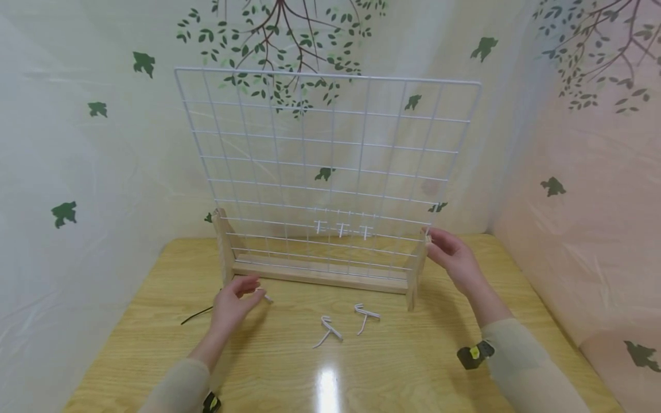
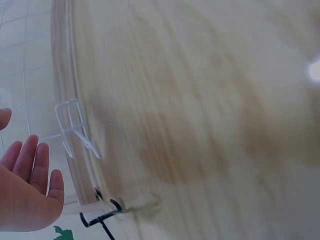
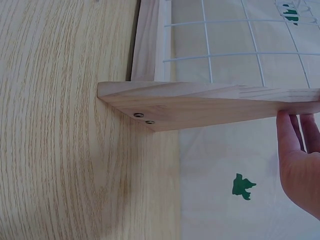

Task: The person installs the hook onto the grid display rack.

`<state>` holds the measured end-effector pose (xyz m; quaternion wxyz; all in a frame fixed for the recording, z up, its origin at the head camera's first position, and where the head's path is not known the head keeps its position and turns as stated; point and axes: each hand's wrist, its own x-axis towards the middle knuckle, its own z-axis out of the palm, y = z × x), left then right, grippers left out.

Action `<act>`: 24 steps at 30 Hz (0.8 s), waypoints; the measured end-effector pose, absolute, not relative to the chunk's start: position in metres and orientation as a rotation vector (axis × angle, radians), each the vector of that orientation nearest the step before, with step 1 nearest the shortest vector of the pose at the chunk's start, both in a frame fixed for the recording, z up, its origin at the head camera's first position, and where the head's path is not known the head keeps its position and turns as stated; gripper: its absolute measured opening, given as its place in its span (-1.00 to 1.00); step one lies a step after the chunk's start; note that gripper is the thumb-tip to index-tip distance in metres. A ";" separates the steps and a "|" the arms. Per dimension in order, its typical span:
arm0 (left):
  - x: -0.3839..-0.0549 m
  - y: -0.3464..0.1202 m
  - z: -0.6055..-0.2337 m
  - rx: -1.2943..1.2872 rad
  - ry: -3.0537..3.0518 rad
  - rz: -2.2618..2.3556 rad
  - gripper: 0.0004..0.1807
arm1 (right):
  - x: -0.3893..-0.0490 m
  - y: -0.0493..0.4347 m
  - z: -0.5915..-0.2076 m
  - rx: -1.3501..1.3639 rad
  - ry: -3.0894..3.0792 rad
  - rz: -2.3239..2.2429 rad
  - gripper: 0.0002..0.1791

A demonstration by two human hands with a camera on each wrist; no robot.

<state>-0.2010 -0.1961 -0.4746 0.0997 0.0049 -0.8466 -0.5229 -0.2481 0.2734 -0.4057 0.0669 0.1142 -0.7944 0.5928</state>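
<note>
My left hand (image 1: 234, 304) hovers low over the table before the stand's left end, fingers loosely bent. In the left wrist view it is apart from a white wire hook (image 2: 75, 127) lying by the base bar; from above, the fingers overlap this hook. A black wire hook (image 2: 102, 220) lies near it, partly hidden behind the hand in the head view. My right hand (image 1: 454, 258) holds the upper end of the wooden stand (image 3: 200, 107) at its right side piece, thumb and fingers meeting the wood. The white wire grid (image 1: 330, 143) stands upright in the stand.
Two white hooks, one nearer (image 1: 330, 330) and one farther right (image 1: 368, 314), lie on the table (image 1: 392, 367) in front of the stand. Several small white hooks (image 1: 341, 229) hang low on the grid. A patterned curtain (image 1: 103, 172) closes off the back and sides.
</note>
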 end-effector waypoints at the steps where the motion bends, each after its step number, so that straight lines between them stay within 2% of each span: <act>1: -0.201 -0.197 -0.475 0.020 -2.500 -1.546 -0.59 | -0.248 0.273 -0.406 0.336 -2.399 1.786 -0.45; 9: -0.197 -0.205 -0.483 0.012 -2.524 -1.506 -0.57 | -0.250 0.274 -0.407 0.315 -2.431 1.752 -0.45; 24: -0.193 -0.208 -0.496 0.024 -2.629 -1.431 -0.41 | -0.250 0.273 -0.407 0.289 -2.462 1.708 -0.44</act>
